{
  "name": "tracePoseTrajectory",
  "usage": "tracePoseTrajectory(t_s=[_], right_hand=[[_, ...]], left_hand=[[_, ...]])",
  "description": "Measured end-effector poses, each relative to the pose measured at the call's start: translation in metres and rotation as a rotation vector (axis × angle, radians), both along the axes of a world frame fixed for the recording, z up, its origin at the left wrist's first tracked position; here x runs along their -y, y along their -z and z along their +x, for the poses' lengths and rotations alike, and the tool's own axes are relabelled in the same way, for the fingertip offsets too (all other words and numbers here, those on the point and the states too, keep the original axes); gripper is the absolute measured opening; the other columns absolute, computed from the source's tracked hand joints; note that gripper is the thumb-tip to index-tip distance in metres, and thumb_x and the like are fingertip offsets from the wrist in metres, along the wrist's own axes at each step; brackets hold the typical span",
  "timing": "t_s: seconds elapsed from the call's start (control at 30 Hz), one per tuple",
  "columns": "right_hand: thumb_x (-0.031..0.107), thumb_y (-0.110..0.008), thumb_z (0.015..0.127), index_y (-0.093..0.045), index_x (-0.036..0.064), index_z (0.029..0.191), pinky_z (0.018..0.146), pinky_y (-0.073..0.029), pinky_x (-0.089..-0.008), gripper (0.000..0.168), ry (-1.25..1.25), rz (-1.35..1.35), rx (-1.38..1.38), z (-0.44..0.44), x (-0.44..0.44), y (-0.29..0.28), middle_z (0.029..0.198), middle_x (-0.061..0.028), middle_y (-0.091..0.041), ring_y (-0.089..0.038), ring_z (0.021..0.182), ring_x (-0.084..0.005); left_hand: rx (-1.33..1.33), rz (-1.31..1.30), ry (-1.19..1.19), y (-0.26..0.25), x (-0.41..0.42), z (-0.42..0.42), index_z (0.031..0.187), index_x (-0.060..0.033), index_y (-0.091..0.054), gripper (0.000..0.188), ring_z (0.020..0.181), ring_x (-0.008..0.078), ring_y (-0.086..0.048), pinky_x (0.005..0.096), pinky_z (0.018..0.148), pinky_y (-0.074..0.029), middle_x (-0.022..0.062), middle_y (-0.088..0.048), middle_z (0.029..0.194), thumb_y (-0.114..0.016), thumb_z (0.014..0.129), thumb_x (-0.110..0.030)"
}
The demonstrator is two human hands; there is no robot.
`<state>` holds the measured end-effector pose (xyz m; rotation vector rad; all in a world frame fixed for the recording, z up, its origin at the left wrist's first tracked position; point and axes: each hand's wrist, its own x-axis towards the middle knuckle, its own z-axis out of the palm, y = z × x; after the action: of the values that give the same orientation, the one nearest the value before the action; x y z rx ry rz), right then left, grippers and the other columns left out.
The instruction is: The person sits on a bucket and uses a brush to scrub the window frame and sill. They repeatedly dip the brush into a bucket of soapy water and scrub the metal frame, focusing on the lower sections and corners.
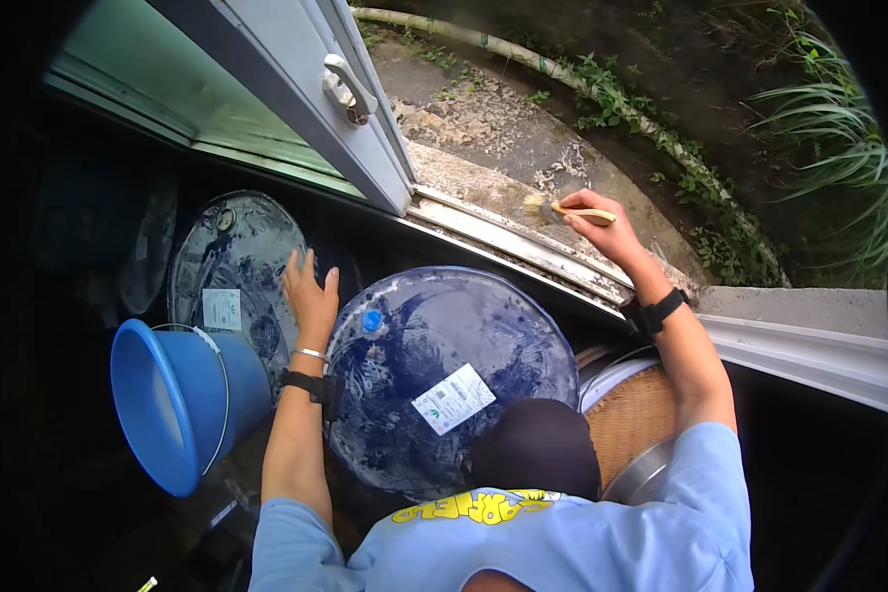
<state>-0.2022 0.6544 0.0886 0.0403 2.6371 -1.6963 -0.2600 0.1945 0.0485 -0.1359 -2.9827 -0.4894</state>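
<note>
My right hand (pixel 599 222) grips the pale handle of a paintbrush (pixel 588 215) with light bristles. The brush reaches out past the open window, its bristles at the rough concrete ledge (pixel 481 177) just outside the white window track (pixel 503 235). My left hand (pixel 312 292), fingers spread and holding nothing, is over the near edge of a dusty dark drum (pixel 259 244); whether it touches the lid I cannot tell. Beside it stands a larger blue drum (pixel 414 333) with a blue cap and a printed label.
A blue plastic bucket (pixel 248 370) with a wire handle lies tilted at left. A woven basket (pixel 633 414) and a metal basin (pixel 640 473) are at right. The window sash (pixel 296 89) bears a handle (pixel 350 89). Outside are a pale pipe (pixel 666 140) and plants (pixel 851 140).
</note>
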Motion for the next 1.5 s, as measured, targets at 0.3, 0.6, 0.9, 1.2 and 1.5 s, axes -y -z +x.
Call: tracePoseTrajectory(t_s=[0.3,0.6,0.9,1.2,1.5], right_hand=[[0.015,-0.068,0.077,-0.057,0.008,0.088,0.065,-0.050,-0.0402,0.017,-0.412,0.171,-0.500,-0.095,0.147,0.079,0.082,-0.0099,-0.063,-0.061,0.078,-0.0332],[0.014,-0.067,0.082,-0.063,0.004,0.100,0.073,-0.053,-0.0329,0.021,-0.266,0.159,0.107,-0.028,0.079,0.054,0.093,-0.0090,-0.068,-0.066,0.087,-0.0201],[0.014,-0.061,0.087,-0.058,0.000,0.105,0.063,-0.054,-0.0264,0.023,0.372,-0.826,0.417,-0.001,0.113,0.039,0.092,-0.0078,-0.062,-0.063,0.074,-0.0144],[0.004,-0.064,0.074,-0.064,0.004,0.091,0.065,-0.049,-0.0326,0.017,-0.410,0.184,0.054,0.030,0.142,0.027,0.077,-0.0094,-0.062,-0.061,0.070,-0.0239],[0.004,-0.067,0.076,-0.067,0.004,0.089,0.072,-0.051,-0.0318,0.013,-0.532,-0.309,0.165,0.054,0.149,-0.002,0.091,-0.0100,-0.069,-0.066,0.082,-0.0214]], left_hand=[[0.186,-0.214,0.202,0.099,0.021,0.053,0.132,-0.0004,-0.045,0.065,0.141,0.0389,-0.008,0.0564,0.111,-0.010,0.0205,-0.035,0.143,-0.060,0.084,-0.042],[0.016,-0.155,0.206,0.113,0.028,0.056,0.119,0.0024,-0.052,0.059,0.138,0.0408,-0.017,0.0535,0.107,-0.019,0.0190,-0.046,0.129,-0.060,0.077,-0.039],[-0.022,-0.112,0.210,0.112,0.027,0.058,0.119,0.0018,-0.052,0.057,0.138,0.0406,-0.018,0.0523,0.105,-0.020,0.0172,-0.048,0.126,-0.056,0.080,-0.040],[0.044,0.209,0.273,0.058,-0.009,0.049,0.138,-0.0071,-0.040,0.076,0.139,0.0314,-0.024,0.0536,0.111,-0.012,0.0141,-0.036,0.144,-0.068,0.077,-0.042],[1.063,1.006,0.532,0.027,-0.091,0.106,0.117,-0.0022,-0.057,0.039,0.083,0.0175,-0.065,0.0309,0.070,-0.053,0.0112,-0.067,0.099,-0.069,0.081,-0.012]])
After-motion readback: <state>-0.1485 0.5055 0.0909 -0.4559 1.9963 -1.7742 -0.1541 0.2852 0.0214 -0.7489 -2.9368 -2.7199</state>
